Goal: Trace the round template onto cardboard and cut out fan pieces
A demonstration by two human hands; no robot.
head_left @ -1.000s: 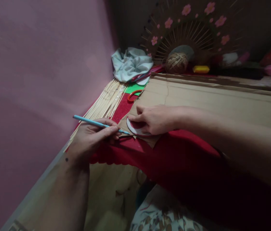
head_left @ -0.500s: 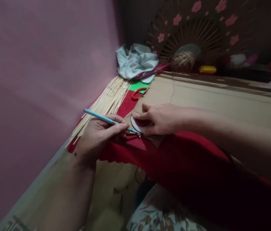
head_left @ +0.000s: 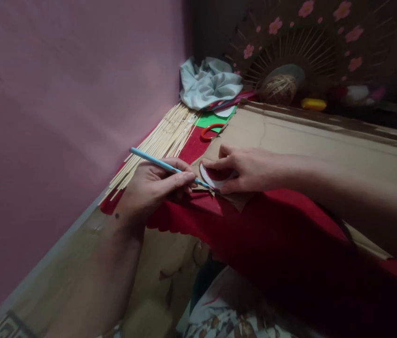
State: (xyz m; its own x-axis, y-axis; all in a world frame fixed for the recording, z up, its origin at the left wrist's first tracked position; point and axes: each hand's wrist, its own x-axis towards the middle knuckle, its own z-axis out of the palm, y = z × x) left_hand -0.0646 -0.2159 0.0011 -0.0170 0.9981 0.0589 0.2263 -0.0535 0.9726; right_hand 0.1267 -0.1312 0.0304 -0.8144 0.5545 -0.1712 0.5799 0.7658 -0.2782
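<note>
A slim light-blue pencil (head_left: 152, 158) slants through the fingers of my left hand (head_left: 161, 185), its tip down at the lower edge of a small white piece with a dark red upper part (head_left: 209, 176). That piece lies on brown cardboard (head_left: 297, 134). From the right, my right hand (head_left: 245, 169) presses it down with thumb and fingertips, covering its right side. Under the cardboard's near corner spreads a red cloth (head_left: 191, 216). Beyond my hands, an orange-red scissor handle (head_left: 209, 132) shows at the cardboard's edge, the rest of it hidden.
Thin wooden sticks (head_left: 163, 134) lie bundled along the pink wall (head_left: 78, 94). Behind them are a pale blue crumpled cloth (head_left: 208, 84) and a green sheet (head_left: 207, 120). A twine ball (head_left: 279, 89), a yellow item (head_left: 314, 103) and a flowered fan-shaped piece (head_left: 300, 47) stand at the back.
The whole view has shifted slightly, so everything appears a little further right and higher. My hands keep their grip, with the pencil tip still at the piece's lower edge.
</note>
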